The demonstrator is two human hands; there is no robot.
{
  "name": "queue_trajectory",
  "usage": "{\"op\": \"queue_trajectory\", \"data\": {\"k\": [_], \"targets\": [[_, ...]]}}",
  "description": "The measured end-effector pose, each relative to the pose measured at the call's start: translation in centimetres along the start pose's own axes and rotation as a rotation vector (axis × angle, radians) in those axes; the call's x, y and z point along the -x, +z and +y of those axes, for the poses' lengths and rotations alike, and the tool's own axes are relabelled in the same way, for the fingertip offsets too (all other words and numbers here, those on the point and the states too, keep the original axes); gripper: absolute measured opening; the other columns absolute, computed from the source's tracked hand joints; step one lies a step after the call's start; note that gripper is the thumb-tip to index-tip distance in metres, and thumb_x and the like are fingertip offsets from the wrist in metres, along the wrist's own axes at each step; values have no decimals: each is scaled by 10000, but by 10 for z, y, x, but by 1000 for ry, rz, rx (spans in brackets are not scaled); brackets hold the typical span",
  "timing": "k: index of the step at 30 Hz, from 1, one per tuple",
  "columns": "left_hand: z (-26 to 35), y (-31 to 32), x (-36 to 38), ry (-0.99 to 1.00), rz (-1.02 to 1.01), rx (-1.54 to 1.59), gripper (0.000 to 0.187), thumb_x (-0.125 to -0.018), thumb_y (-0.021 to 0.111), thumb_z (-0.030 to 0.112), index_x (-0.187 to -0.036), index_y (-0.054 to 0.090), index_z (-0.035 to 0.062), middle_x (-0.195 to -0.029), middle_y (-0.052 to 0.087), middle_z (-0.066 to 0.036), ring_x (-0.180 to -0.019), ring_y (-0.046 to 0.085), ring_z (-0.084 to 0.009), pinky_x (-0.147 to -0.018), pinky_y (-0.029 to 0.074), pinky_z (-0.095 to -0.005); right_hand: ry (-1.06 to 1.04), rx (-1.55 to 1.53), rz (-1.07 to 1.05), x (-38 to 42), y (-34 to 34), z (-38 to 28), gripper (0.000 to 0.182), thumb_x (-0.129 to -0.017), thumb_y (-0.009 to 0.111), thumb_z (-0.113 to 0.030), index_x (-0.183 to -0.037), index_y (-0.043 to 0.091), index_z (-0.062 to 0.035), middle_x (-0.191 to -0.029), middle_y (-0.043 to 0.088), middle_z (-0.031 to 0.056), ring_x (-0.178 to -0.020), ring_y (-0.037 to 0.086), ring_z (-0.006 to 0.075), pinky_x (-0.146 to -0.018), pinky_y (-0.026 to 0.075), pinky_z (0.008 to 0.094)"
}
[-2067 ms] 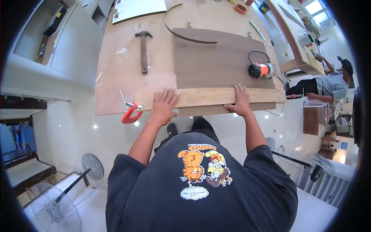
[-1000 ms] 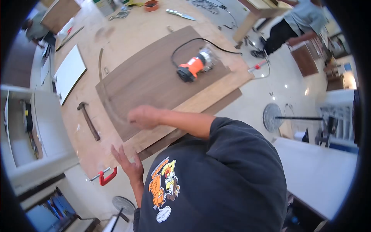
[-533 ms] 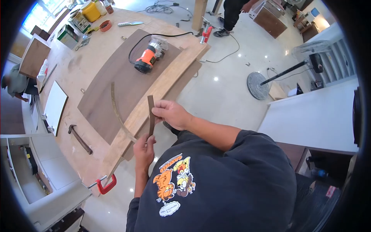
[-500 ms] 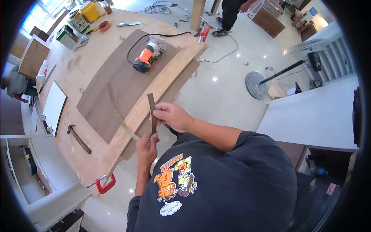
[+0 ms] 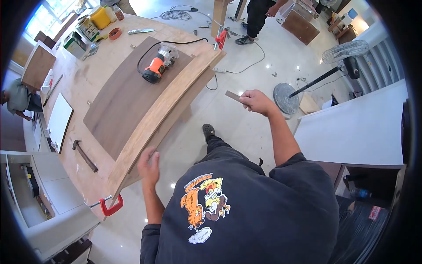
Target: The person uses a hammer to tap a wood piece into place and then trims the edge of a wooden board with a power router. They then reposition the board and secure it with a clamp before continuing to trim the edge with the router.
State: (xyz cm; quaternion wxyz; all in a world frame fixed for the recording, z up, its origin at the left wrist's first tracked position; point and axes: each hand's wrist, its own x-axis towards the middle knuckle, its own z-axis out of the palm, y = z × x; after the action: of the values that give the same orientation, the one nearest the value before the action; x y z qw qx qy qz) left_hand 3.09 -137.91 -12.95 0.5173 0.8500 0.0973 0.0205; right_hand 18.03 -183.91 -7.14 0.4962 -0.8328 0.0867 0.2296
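My right hand (image 5: pixel 258 102) is out over the floor to the right of the bench, pinching a short flat brown strip (image 5: pixel 235 97) that points up and left. My left hand (image 5: pixel 148 168) is open beside the bench's near edge, thumb raised and nothing seen in it. Next to that hand, a long pale wooden strip (image 5: pixel 169 97) runs along the bench edge. Behind it lies a large curved brown panel (image 5: pixel 118 101). An orange and black trim router (image 5: pixel 158 67) rests on the panel, its black cord trailing off the far end.
Red clamps grip the bench's near-left (image 5: pixel 112 206) and far-right (image 5: pixel 221 39) corners. A hammer (image 5: pixel 85 155), a white panel (image 5: pixel 60 119) and cans (image 5: pixel 74 44) stand or lie on the bench (image 5: pixel 99 127). A pedestal fan (image 5: pixel 286 97) stands right. Two other people are nearby.
My hands have parted. The right has swung outward to the right with the strip; the left has let go and moved left. The blurred strip over the panel is no longer seen.
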Motion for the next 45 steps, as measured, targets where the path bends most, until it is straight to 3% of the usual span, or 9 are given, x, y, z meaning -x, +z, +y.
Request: {"op": "queue_trajectory", "data": {"k": [3,9,12,18,30,33,36,42,45], "targets": [[-5,-19,-38,40,178,-199,341,-963,653,216,-1206,640,-24,-1174,684,-164,-1103,641,-279,-963,486,-377,-61,-113,192,-41,19,35,237,-939,617,-230,-954,692,-5,-722,641,40,-577,552,112,-542,461,292],[-62,-28,-110,-31,520,-484,374,-947,649,277,-1160,664,-30,-1286,617,-214,-1215,562,-365,-1054,412,-437,-26,-219,217,-112,35,46,251,-953,609,-232,-982,691,4,-746,656,42,-596,559,112,-558,471,287],[-83,-17,-114,-72,470,-783,404,-961,604,318,-1164,667,-26,-1314,603,-217,-1222,551,-381,-1043,415,-461,-30,-284,203,-134,30,43,235,-974,607,-237,-980,683,-14,-733,630,16,-597,545,91,-554,453,256],[-72,-7,-118,-122,512,-820,404,-971,575,330,-1155,674,-15,-1315,605,-210,-1215,554,-379,-1038,419,-458,83,-497,91,-170,27,47,265,-976,612,-252,-1018,688,-2,-736,630,21,-611,550,91,-566,468,261],[-77,-8,-118,-142,516,-820,382,-968,591,306,-1161,674,-13,-1313,605,-217,-1211,560,-372,-1030,429,-439,-9,-229,119,-212,39,54,266,-947,644,-276,-942,706,-17,-700,623,2,-607,523,81,-559,428,258],[-73,-5,-118,-134,532,-791,385,-969,590,305,-1160,673,-18,-1317,604,-215,-1211,563,-368,-1027,433,-435,-6,-188,162,-211,40,50,309,-924,629,-290,-885,708,6,-666,644,43,-604,558,130,-587,451,312],[-74,-6,-118,-123,527,-827,379,-966,595,295,-1157,672,-24,-1312,607,-213,-1203,566,-365,-1021,437,-432,3,-210,156,-209,39,42,265,-942,643,-264,-920,706,-7,-693,628,12,-604,525,84,-559,425,261],[-72,-6,-119,-105,525,-823,360,-957,610,272,-1148,674,-26,-1295,615,-212,-1183,570,-370,-1012,439,-433,-7,-135,160,-213,35,30,263,-947,635,-258,-953,704,-3,-708,634,14,-609,530,90,-561,425,266],[-75,-7,-119,-90,526,-829,359,-956,612,273,-1145,674,-26,-1290,616,-212,-1190,565,-369,-1016,435,-437,9,-137,153,-221,38,43,323,-928,616,-299,-960,718,6,-721,681,69,-667,620,169,-649,487,324]]}}
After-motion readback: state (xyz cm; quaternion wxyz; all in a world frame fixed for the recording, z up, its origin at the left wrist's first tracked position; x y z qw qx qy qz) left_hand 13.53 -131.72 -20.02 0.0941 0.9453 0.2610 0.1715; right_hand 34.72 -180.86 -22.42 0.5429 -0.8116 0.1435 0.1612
